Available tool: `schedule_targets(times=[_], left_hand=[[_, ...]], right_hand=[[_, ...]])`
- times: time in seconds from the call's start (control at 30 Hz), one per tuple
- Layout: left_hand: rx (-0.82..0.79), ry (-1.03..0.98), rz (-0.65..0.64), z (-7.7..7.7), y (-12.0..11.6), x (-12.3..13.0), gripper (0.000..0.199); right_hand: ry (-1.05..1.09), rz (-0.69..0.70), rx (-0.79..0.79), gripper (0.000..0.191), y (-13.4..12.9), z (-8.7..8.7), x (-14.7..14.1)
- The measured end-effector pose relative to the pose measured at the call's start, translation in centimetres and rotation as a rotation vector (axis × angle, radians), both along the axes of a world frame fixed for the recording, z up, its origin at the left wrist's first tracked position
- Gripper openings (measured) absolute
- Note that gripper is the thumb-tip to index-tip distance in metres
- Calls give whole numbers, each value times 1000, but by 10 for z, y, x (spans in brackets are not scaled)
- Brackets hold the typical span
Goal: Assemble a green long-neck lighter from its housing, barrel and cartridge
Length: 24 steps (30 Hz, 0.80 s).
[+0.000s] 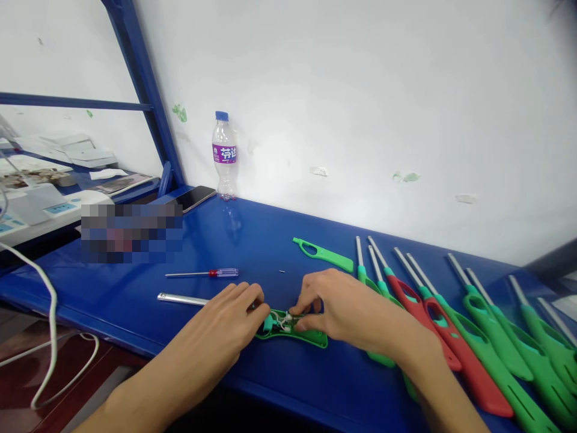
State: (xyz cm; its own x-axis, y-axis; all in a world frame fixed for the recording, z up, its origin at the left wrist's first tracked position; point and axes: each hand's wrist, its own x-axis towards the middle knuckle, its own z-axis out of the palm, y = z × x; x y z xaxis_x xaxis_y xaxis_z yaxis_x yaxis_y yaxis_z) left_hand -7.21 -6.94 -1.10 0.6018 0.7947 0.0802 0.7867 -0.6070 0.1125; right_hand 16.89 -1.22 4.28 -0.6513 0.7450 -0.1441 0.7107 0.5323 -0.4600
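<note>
Couldn't make out what lay under the blocky grey patch (130, 234) at the L end of the glossy blue bench (288, 385). The row of red & green plastic lighters (500, 343) ran out of sight at R, a few partly behind the R arm (421, 349). L hand (229, 316), fingers bent, thumb & forefinger close tog., lay over the neck of an open green plastic lighter casing (315, 340); fingertips mostly hidden, so couldn't say if it pinched. R hand (331, 300) had thumb & forefinger slightly apart at the small inner pts; couldn't tell if pinching any. The casing sat on the bench btwn both hands, insides up, w/ thin white wires (283, 323), a teal plastic piece (269, 325), & a silver metal tube (183, 299) sticking out L.
</note>
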Motion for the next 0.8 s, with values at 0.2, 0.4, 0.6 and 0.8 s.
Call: schedule_targets(times=[0.2,0.4,0.6,0.8], left_hand=[[-16,-5,32,4,-1,3,56],[8,-20,55,-4,0,0,61],[31,53,1,4,3,4,57],[16,36,-8,8,3,5,55]], right_hand=[[7,-1,8,11,0,-2,0],[-5,-35,-29,6,-1,1,-1],[-25,-39,-48,4,-1,2,-2],[1,-3,-30,16,-2,1,2]])
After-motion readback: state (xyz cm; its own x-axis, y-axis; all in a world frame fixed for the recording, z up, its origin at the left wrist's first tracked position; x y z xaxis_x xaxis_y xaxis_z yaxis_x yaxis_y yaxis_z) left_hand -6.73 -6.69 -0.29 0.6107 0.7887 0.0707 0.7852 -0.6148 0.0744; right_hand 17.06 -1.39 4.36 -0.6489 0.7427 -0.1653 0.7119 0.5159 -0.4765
